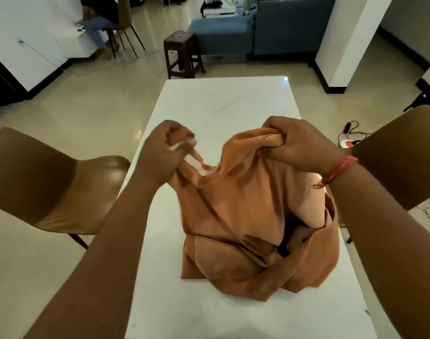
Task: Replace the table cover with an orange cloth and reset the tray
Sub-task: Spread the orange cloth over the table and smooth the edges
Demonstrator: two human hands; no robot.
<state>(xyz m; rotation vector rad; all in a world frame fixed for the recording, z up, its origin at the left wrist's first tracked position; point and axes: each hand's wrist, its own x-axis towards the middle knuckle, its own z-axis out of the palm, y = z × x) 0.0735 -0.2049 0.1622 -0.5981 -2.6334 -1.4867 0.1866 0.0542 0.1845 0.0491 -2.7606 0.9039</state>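
- Head view: both hands are up over the white table, holding a bunched-up orange cloth by its top edge.
- The left hand has its fingers clenched on the cloth's left corner, where a pale hem strip shows; it's a bit blurry, so I can't tell the exact pinch.
- The right hand has its fingers curled tight round a gathered wad of the cloth's upper right edge. There's a red thread band on that wrist.
- The cloth hangs down from both hands and piles in a crumpled heap on the near half of the table, a little right of the middle. The far half of the table is bare white.
- A brown chair stands just left of the table, with its seat touching or nearly touching the table edge.
- Farther back: a dark wooden stool beyond the table's far end, a blue sofa behind it, and someone seated on another chair at far left.
- Some cables and a red-and-white plug thing lie on the floor to the right.
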